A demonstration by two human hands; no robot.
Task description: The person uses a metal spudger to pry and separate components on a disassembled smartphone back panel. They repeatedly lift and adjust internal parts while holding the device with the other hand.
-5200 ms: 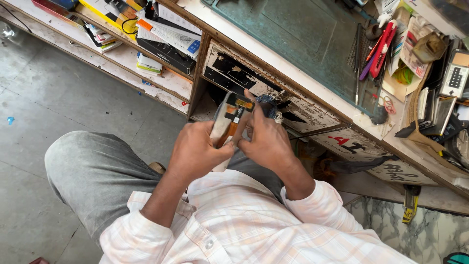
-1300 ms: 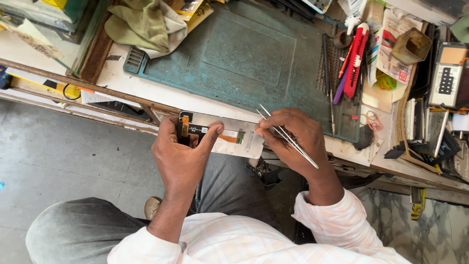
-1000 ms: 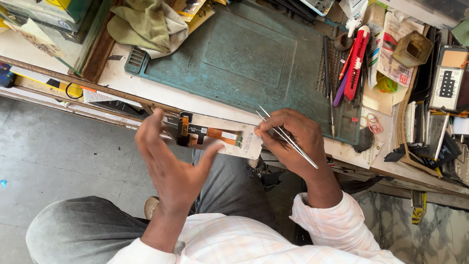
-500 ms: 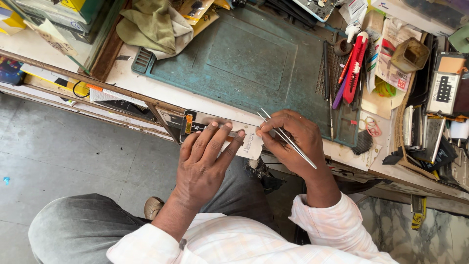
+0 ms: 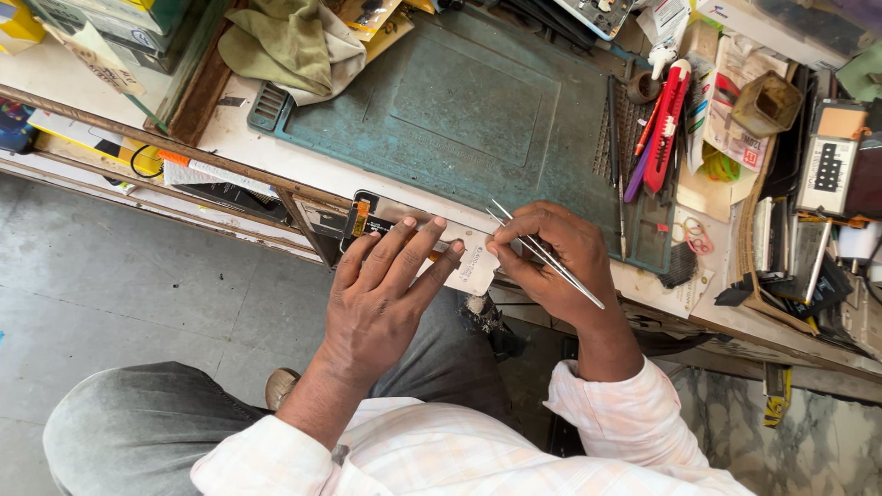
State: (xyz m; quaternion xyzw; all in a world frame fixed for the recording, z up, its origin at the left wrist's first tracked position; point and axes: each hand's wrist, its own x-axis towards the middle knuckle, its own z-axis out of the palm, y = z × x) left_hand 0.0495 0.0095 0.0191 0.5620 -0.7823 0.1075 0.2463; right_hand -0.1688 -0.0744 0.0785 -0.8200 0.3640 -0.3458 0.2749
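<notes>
Head camera looks steeply down, fairly close, over the workbench (image 5: pixel 276 161).

Under your left hand (image 5: pixel 381 294): a flat phone display panel (image 5: pixel 473 262), pale silvery back up, with an orange-and-black strip at its left end, lying on the bench edge.
Far left: a yellow box (image 5: pixel 16 23) at the top corner, with a dark blue packet (image 5: pixel 14 129) on the shelf below it.
Top centre: a flat packet (image 5: pixel 372 18) with a yellowish card (half hidden by cloth).
Right side: a white printed paper sheet (image 5: pixel 735 129) with red and blue marks, beside a grey calculator (image 5: pixel 827 165) with dark keys.
</notes>
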